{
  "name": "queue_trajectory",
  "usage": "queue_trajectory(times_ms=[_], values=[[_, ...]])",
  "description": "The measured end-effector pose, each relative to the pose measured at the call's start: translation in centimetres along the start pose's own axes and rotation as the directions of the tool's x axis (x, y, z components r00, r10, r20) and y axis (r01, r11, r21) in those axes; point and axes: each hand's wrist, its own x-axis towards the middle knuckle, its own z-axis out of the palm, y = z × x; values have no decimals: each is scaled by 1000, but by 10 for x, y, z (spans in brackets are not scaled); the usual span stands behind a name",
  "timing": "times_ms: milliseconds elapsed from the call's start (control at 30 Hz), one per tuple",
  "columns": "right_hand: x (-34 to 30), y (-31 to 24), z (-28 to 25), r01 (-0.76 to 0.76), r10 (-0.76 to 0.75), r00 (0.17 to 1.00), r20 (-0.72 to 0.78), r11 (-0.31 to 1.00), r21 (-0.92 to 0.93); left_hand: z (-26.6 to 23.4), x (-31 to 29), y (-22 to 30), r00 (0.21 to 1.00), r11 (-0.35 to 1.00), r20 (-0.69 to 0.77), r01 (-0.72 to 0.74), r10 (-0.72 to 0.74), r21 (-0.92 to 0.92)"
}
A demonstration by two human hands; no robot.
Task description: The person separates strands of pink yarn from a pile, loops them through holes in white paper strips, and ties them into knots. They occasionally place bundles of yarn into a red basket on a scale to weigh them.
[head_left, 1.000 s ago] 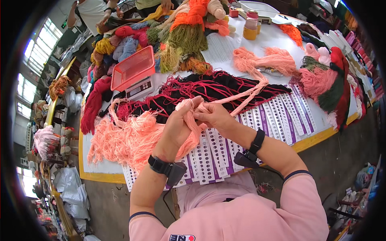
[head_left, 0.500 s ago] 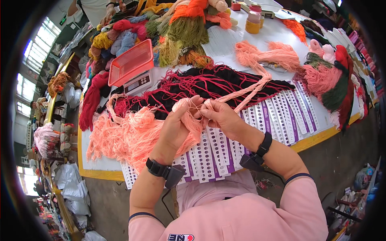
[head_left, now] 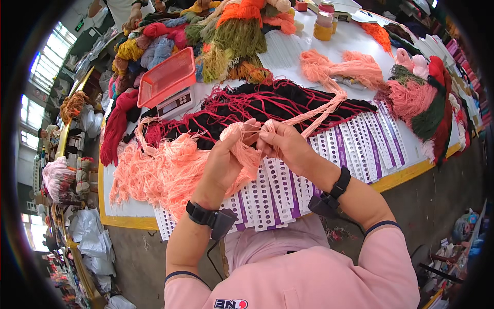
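Observation:
Peach yarn is heaped loosely on the table to the left, and part of it runs up into my left hand. That hand is closed around a bundle of strands. Close beside it, my right hand pinches strands of the same yarn between thumb and fingers. Thin threads span the small gap between both hands. From my right hand a long peach strand leads to a peach skein farther back. Below my hands lie white and purple cards with rows of holes.
Black and crimson yarn stretches across the table behind my hands. A red plastic basket sits on a scale. Many-coloured skeins pile up at the back, near another person's hand. Stacked jars stand beyond.
Both hands stay close together on the peach yarn. My right hand has shifted slightly and its fingers have turned upward a little. The other person's hands have moved at the back left.

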Motion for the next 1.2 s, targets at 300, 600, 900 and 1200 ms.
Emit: queue_trajectory(times_ms=[300,600,900,1200], values=[[3,-2,14,74,-55,997,60,923,-378,-3,-1,-2,999,999,32,24,-23,-34],[-6,-7,8,99,-88,995,47,918,-384,0,-9,3,999,992,-8,-46,47,120],[-7,-6,3,86,-85,996,15,954,-287,5,-12,3,991,967,-35,-117,128,228],[0,-7,10,78,-79,997,8,964,-255,9,-12,-3,988,890,-30,-125,153,438]])
